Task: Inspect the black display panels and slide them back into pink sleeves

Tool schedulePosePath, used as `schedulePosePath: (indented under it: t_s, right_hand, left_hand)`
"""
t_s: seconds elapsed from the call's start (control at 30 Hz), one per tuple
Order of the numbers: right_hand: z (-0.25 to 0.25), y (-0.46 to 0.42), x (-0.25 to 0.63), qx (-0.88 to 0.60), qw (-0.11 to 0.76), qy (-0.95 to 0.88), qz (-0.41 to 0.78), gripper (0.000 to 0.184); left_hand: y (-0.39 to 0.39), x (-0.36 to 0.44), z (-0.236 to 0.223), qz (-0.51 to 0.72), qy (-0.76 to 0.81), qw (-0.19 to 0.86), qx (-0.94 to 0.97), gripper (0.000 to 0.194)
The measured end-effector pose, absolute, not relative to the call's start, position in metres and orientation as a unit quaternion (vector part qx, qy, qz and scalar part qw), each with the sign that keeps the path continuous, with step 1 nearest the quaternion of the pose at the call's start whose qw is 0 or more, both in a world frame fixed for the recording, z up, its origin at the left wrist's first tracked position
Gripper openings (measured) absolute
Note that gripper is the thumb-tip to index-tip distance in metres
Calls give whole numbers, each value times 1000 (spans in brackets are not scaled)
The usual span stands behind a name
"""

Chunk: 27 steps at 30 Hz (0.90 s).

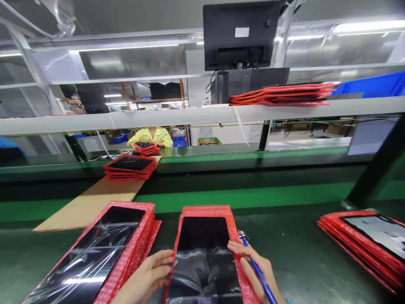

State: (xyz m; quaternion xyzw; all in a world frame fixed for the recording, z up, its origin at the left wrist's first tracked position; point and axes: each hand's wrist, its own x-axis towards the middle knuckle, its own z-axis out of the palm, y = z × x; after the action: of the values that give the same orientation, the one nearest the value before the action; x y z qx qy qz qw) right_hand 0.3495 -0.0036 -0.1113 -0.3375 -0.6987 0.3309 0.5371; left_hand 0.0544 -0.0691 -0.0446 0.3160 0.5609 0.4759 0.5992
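Note:
A black glass screen panel (204, 266) under clear film lies on a stack of red bubble-wrap sleeves (205, 210) in front of me. My left hand (147, 274) rests its outstretched fingers against the left edge of this stack. At the opposite edge, the fingertips of my right hand (253, 264) touch the panel's right side. A blue pen-like tool (259, 272) with a metal end runs between that hand's thumb and forefinger. Beside my left hand lies another black panel (91, 253) in film, on its own stack of red sleeves (141, 240).
At the right is a pile with a grey-white panel (379, 234). A cardboard sheet (91, 202) bridges to the far bench, bearing a red-sleeved stack (129, 167). A co-worker in yellow (161, 137) handles panels beyond. Overhead, a shelf (177, 116) carries a monitor (242, 36) and sleeves.

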Motion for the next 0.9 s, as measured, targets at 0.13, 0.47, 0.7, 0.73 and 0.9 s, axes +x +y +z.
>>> schedulePosePath:
  t_s: [0.13,0.47,0.7,0.73,0.9]
  right_hand:
    - [-123,-3,347,-340,538,-697,329,17]
    - [-128,-5,344,-351,559,-664,351,18]
    - [-132,-7,342,-357,602,-628,340,20]
    - [-133,-6,346,-351,596,-641,334,20]
    - [-131,0,367,-351,551,-710,263,19]
  left_hand:
    - [-63,61,-27,413,549,659,305,29]
    - [-57,85,12,441,477,672,356,7]
    - [-53,98,0,498,452,643,366,46]
    - [-52,89,-4,502,470,629,363,46]
    - [-58,3,-15,538,542,559,323,59]
